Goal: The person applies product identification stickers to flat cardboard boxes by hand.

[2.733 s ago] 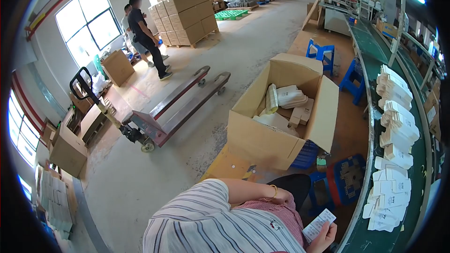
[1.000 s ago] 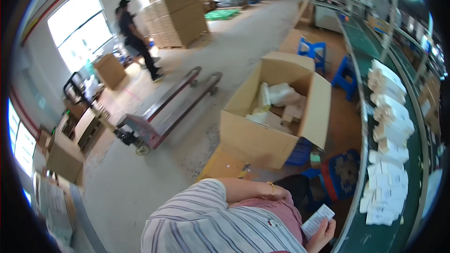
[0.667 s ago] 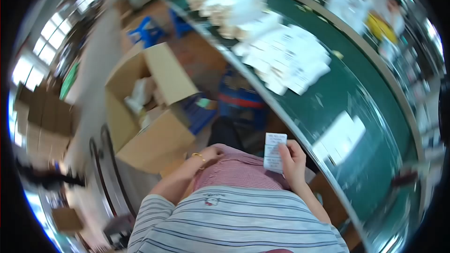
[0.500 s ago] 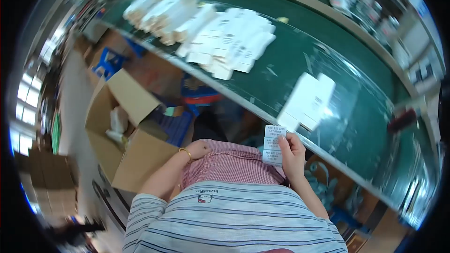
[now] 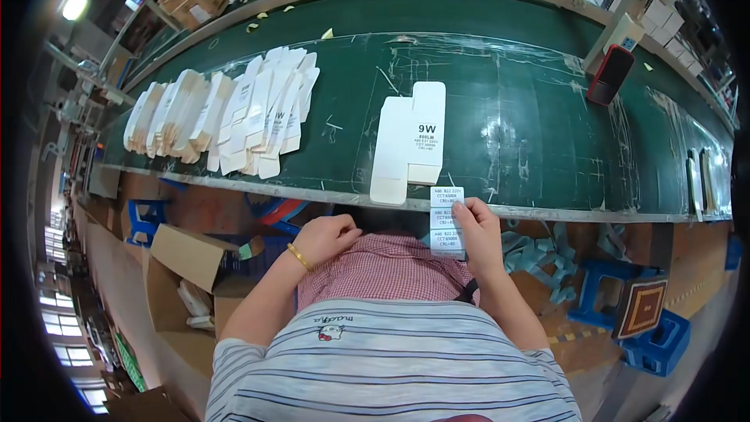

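My right hand [image 5: 480,238] pinches a short strip of printed white stickers [image 5: 447,220] between thumb and fingers. The strip hangs over my lap, its top reaching the table's front edge. Just beyond it, a flattened white carton [image 5: 394,141] marked "9W" lies on the green table [image 5: 516,133]. My left hand [image 5: 328,238] rests above the checked apron [image 5: 379,266], fingers curled closed, with nothing visible in them. Further left on the table is a spread pile of similar flat white cartons [image 5: 269,113], beside several stacked bundles of them [image 5: 168,117].
A red-and-black phone-like device [image 5: 611,75] leans at the right by a post. An open cardboard box [image 5: 183,281] stands on the floor to my left. Blue stools [image 5: 656,344] and a heap of pale blue backing strip [image 5: 547,262] are at lower right.
My view has swung right and levelled, so the table now runs straight across. The left hand has lifted slightly off the apron toward the table edge. The right hand still holds the stickers.
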Motion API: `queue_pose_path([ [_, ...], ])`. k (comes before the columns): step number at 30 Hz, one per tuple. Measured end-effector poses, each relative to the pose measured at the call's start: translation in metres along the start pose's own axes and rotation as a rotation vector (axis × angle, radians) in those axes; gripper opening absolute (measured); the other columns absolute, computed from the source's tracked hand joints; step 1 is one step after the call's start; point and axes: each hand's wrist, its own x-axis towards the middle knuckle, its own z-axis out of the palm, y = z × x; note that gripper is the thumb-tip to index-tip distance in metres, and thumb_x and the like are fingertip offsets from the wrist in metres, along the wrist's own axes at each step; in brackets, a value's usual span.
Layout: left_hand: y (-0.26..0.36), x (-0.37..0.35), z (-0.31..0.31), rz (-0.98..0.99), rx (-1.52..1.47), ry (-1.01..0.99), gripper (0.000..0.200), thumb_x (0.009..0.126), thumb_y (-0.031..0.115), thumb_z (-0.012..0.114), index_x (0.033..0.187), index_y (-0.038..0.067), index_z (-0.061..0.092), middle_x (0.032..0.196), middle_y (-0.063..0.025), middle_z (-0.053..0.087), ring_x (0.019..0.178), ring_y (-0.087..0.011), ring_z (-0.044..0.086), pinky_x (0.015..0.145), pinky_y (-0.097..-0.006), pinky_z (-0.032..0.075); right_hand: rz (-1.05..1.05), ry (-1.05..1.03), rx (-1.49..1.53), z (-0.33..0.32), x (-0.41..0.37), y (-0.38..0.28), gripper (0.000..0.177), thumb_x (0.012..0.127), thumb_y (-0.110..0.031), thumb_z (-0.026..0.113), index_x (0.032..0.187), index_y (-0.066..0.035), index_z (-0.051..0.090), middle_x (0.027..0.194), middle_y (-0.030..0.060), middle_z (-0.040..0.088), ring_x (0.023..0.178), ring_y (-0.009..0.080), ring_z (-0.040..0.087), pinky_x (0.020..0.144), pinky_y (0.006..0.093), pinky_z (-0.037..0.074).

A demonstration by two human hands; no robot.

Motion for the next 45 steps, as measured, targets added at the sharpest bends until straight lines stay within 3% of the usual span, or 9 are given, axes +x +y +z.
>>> queue_pose_path([
  [4,0.007,0.024,-0.022,0.249,-0.192,0.258,0.014,0.086,0.017,0.065,0.085,0.003,0.065,0.079,-0.0114,0.063,0.072,-0.0266,0.061,0.064,-0.0355,0.047,-0.024,0.033,-0.088,0.022,0.018,-0.011,0.014,0.095,-0.015,0.06,0.092,-0.001,0.062,0.08,-0.0017,0.061,0.071,0.0036,0.053,0.064,0.021,0.044],
  [6,0.012,0.041,-0.032,0.364,-0.28,0.306,0.008,0.082,0.01,0.067,0.085,0.002,0.066,0.085,-0.0098,0.064,0.078,-0.0262,0.06,0.07,-0.0361,0.049,-0.058,0.062,-0.172,0.03,0.034,-0.01,0.016,0.096,-0.015,0.06,0.091,0.0,0.062,0.08,-0.0012,0.062,0.071,0.0033,0.054,0.064,0.0209,0.044],
  [10,0.009,0.091,-0.044,0.612,-0.154,0.362,0.015,0.078,0.007,0.071,0.093,0.003,0.07,0.096,-0.0092,0.066,0.092,-0.0269,0.062,0.081,-0.0356,0.05,0.013,0.129,-0.19,0.051,0.055,-0.019,0.012,0.095,-0.013,0.06,0.091,-0.001,0.062,0.08,-0.0006,0.063,0.07,0.0038,0.055,0.062,0.0204,0.045],
  [14,0.002,0.138,-0.039,0.739,-0.206,0.363,0.017,0.077,0.007,0.072,0.094,0.003,0.07,0.098,-0.0085,0.066,0.092,-0.0268,0.062,0.081,-0.0365,0.05,0.114,0.218,-0.174,0.062,0.07,-0.022,0.013,0.095,-0.013,0.06,0.091,-0.001,0.062,0.079,-0.001,0.062,0.069,0.0033,0.054,0.061,0.0203,0.044],
  [22,0.0,0.166,-0.038,0.75,-0.24,0.257,0.02,0.075,0.003,0.071,0.094,0.006,0.07,0.098,-0.0051,0.065,0.089,-0.0238,0.06,0.078,-0.0357,0.046,0.241,0.351,-0.167,0.067,0.079,-0.016,0.013,0.094,-0.013,0.062,0.09,-0.001,0.063,0.075,-0.0027,0.06,0.066,0.0018,0.05,0.057,0.0197,0.041],
  [25,0.003,0.169,-0.039,0.739,-0.246,0.245,0.02,0.074,0.002,0.071,0.093,0.006,0.07,0.097,-0.0048,0.065,0.085,-0.0237,0.059,0.076,-0.0356,0.045,0.237,0.344,-0.192,0.064,0.081,-0.016,0.011,0.094,-0.011,0.061,0.089,-0.001,0.062,0.079,-0.0006,0.063,0.068,0.0036,0.055,0.061,0.0201,0.046],
  [45,0.007,0.169,-0.042,0.708,-0.175,0.216,0.027,0.073,0.0,0.07,0.099,0.009,0.07,0.097,-0.0028,0.063,0.084,-0.0224,0.055,0.075,-0.0344,0.044,0.262,0.329,-0.3,0.063,0.088,-0.019,0.012,0.094,-0.01,0.061,0.09,0.001,0.063,0.078,0.0004,0.063,0.067,0.003,0.053,0.058,0.0195,0.044],
])
